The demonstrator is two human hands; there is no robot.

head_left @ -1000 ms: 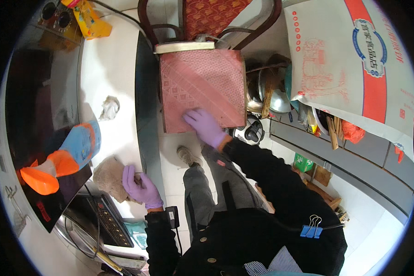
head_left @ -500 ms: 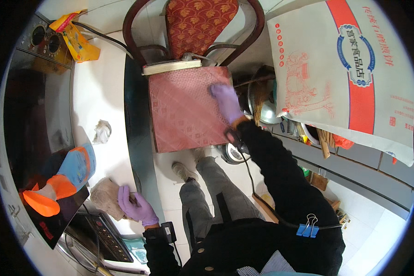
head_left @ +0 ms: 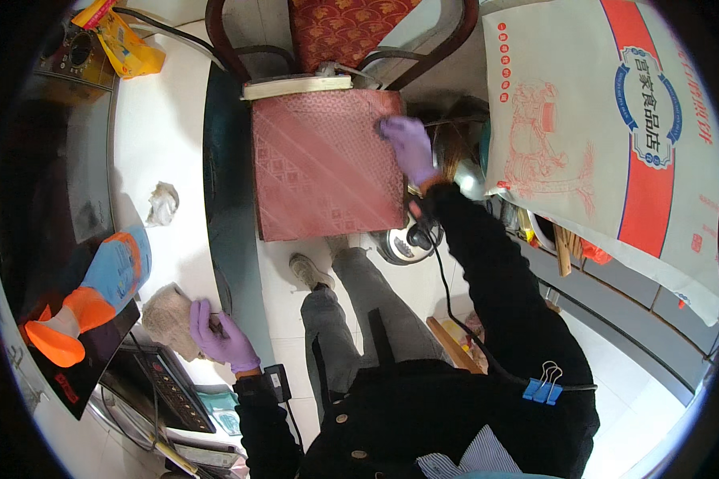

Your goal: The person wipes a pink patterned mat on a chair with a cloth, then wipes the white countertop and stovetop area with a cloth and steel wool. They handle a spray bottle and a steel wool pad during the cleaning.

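Observation:
My left hand [head_left: 225,342], in a purple glove, is at a crumpled grey-brown cloth [head_left: 170,321] on the white counter. Its fingers are curled over the cloth's near edge. My right hand [head_left: 411,150], gloved alike, is at the right edge of a red patterned square seat [head_left: 327,168]. Its fingers are closed round something small and dark, mostly hidden, which I cannot make out. Beyond the seat stands a chair's red floral backrest [head_left: 347,32]. A narrow white bar [head_left: 295,87] lies along the seat's far edge.
On the left lie a blue spray bottle [head_left: 120,267] with orange head, a crumpled white tissue [head_left: 163,204] and a yellow pouch [head_left: 132,49]. A large printed bag [head_left: 571,120] fills the right, above grey drawers [head_left: 615,287]. A blue binder clip [head_left: 542,391] holds a cable on my sleeve.
My right hand has moved from over the red seat to its right edge. The left hand stays at the cloth. The whole view has shifted somewhat.

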